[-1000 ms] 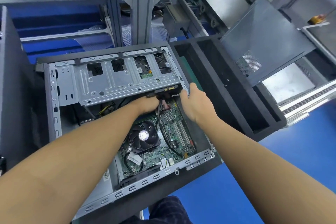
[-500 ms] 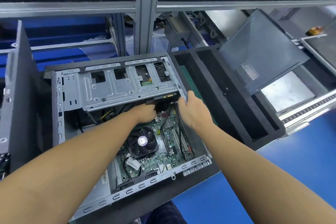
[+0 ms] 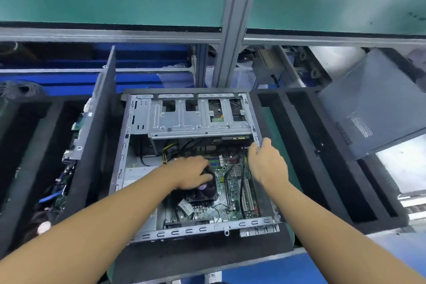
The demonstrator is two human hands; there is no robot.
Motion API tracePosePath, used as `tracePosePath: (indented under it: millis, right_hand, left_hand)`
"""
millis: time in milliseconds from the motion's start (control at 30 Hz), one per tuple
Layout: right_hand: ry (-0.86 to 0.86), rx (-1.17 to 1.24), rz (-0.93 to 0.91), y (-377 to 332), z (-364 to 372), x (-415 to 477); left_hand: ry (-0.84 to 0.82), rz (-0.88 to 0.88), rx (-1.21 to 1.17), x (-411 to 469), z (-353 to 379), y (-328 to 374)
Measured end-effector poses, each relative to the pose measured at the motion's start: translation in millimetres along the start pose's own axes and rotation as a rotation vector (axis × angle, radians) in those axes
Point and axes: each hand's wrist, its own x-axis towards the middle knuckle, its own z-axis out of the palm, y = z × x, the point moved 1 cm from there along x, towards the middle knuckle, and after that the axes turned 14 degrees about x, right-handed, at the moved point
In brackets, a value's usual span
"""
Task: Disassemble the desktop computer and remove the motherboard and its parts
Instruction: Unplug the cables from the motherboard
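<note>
Two grips: left hand round boxy black fan, right hand round thin steel chassis rim.

The open case lay on its side, its cover off and its inside facing up. A bare metal drive cage spanned the case's far end, with cut-outs along its top. Below the cage, on the case's floor, the green motherboard lay flat toward the right wall. A black fan sat on the board near the case's middle, its far corner gripped by the left hand. White slots ran lengthwise beside the right wall, with a black cable trailing over them. The right hand gripped the case's right rim.
</note>
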Motion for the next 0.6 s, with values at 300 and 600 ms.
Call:
tracePosePath:
  millis: [300, 600]
  right_hand:
    - [0.154, -0.301, -0.627, -12.3, -0.4, -19.4]
    - [-0.483, -0.409, -1.074, -16.8, 2.1, -31.4]
  left_hand:
    - [-0.089, -0.046, -0.133, -9.4, 13.3, 4.8]
    - [-0.063, -0.064, 0.005, -21.7, -12.2, 1.2]
